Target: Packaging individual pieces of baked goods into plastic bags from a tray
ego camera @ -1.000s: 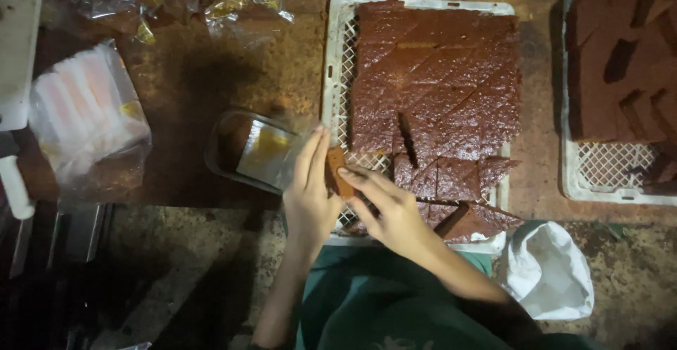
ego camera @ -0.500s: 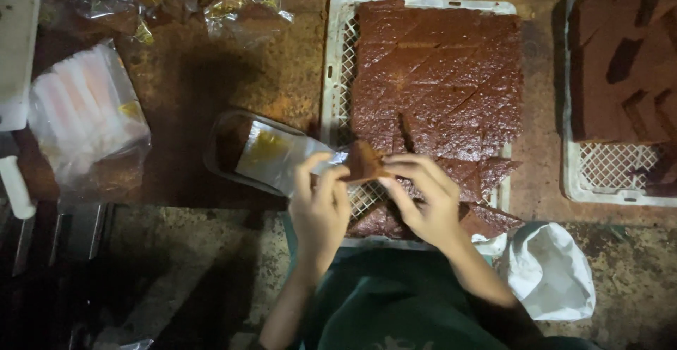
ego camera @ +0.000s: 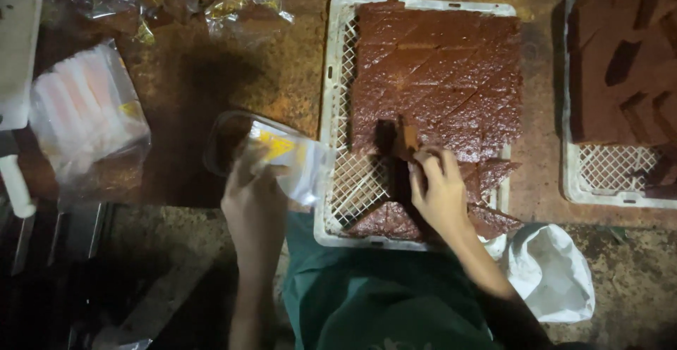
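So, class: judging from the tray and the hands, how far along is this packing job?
Done: filled packets lie at the table's far edge, and the near corner of the white tray shows bare mesh. In hand: the left hand holds a clear packet while the right hand lifts a brown piece. Left: most of the cut slab.

White plastic lattice tray — glossy clear wrapper — rough brown slab
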